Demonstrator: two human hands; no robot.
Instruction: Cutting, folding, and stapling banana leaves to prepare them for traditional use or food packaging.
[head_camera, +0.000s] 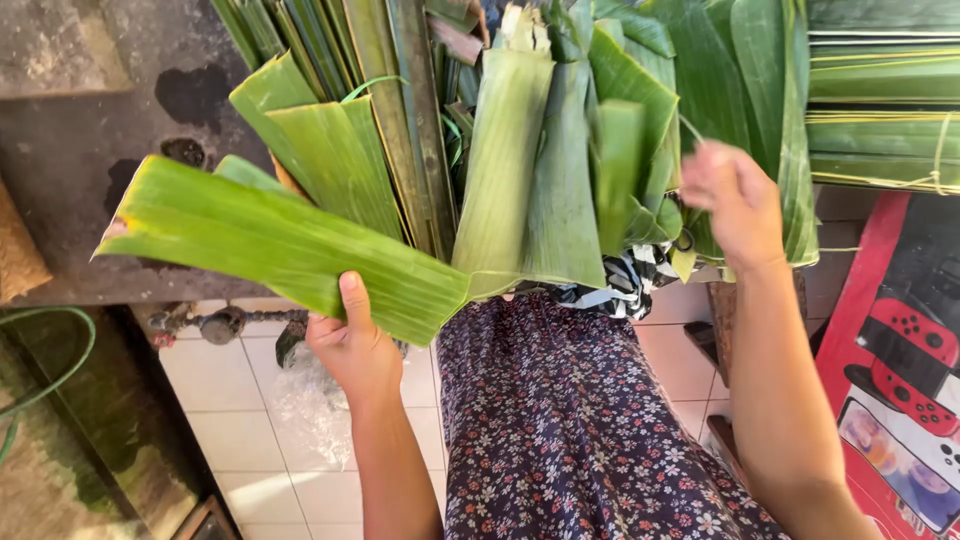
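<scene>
nearest the camera is the floral skirt (580, 430) over the person's lap, and above it both forearms reach forward, well apart. the left hand (352, 345) is clamped on a long strip of banana leaf (280, 245) — thumb on the upper face, fingers hidden underneath. it grips the strip's lower edge near the right end, so the long axis runs from the hand up and away to the left, almost level, with the far tip browned at the corner. the right hand (735, 200) sits higher and further out, fingers curled at the right edge of the stack of cut leaf pieces (560, 170); motion blur hides whether it pinches anything, so i cannot tell its grip. that stack lies between the two hands, its pieces running lengthwise away from the body, with a black-and-white cloth (625, 285) just under its near end. the left hand is the nearer one to the held strip; the right is nearer the stack. beyond, tied bundles of leaves (880, 100) lie crosswise at the far right — and a tap (222, 323) shows low on the left over pale floor tiles (250, 430).
</scene>
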